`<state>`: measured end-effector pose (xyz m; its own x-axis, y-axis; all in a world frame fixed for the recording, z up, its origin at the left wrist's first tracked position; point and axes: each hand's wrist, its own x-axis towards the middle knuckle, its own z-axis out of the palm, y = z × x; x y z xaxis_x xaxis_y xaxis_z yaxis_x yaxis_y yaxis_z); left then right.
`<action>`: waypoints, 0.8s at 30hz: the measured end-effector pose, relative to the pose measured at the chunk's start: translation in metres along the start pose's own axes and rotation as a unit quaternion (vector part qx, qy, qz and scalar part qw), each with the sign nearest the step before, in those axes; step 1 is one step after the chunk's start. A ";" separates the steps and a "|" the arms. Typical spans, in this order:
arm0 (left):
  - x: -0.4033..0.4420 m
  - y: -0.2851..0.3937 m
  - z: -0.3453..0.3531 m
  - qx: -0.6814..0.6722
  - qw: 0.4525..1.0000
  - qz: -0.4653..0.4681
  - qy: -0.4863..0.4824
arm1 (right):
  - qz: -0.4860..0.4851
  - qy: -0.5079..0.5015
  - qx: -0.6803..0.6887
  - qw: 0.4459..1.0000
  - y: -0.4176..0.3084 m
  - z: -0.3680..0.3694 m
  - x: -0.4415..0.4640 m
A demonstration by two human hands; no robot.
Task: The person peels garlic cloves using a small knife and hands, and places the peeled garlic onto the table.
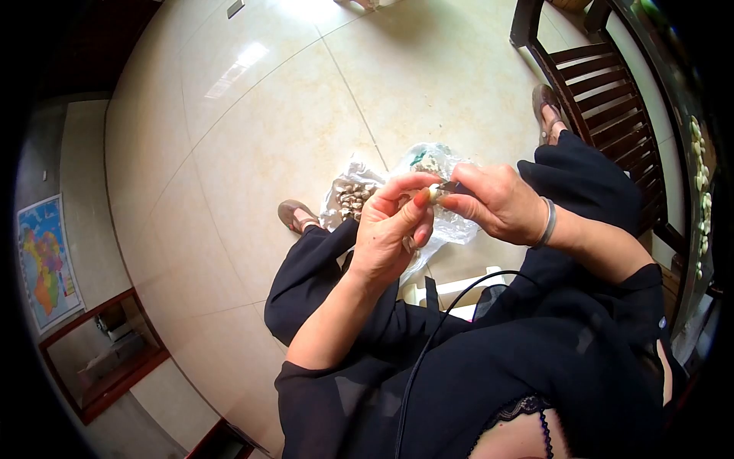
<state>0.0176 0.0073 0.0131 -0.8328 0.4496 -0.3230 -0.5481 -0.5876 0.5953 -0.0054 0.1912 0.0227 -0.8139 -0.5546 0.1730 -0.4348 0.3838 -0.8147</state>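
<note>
My left hand [390, 222] is closed, its thumb and fingers pinching a small whitish, rounded piece [434, 192] that looks like a peeled kernel or clove. My right hand [495, 203] meets it at the fingertips, closed in a pinch around a thin dark sliver [449, 185] that looks like a small blade and touches or nearly touches the piece. Below the hands, a white plastic bag [336, 177] lies on the floor with several brown, rounded pieces [353, 200] on it. A second crumpled clear bag [440, 243] spreads under my hands, with pale scraps [436, 162] on it.
A white plastic stool [459, 292] shows between my legs. To the right stand a dark slatted wooden chair [608, 96] and a dark table edge with a row of small pale pieces [701, 191]. A coloured map [47, 260] hangs on the left wall.
</note>
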 end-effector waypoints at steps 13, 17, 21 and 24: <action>-0.007 -0.001 0.008 0.019 0.997 -0.015 0.073 | -0.010 0.038 -0.076 0.996 0.001 0.007 -0.007; -0.004 -0.003 0.003 0.010 0.999 0.006 0.039 | -0.005 0.031 -0.080 0.996 0.000 0.005 -0.006; -0.002 -0.003 0.001 0.008 0.999 0.005 0.033 | -0.002 0.023 -0.082 0.996 0.001 0.003 -0.005; -0.003 -0.002 0.001 0.017 0.999 -0.003 0.051 | 0.000 0.027 -0.064 0.998 0.004 0.005 -0.004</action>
<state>0.0210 0.0077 0.0132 -0.8339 0.3808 -0.3995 -0.5518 -0.5612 0.6169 -0.0014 0.1912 0.0161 -0.8314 -0.5162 0.2056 -0.4784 0.4770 -0.7372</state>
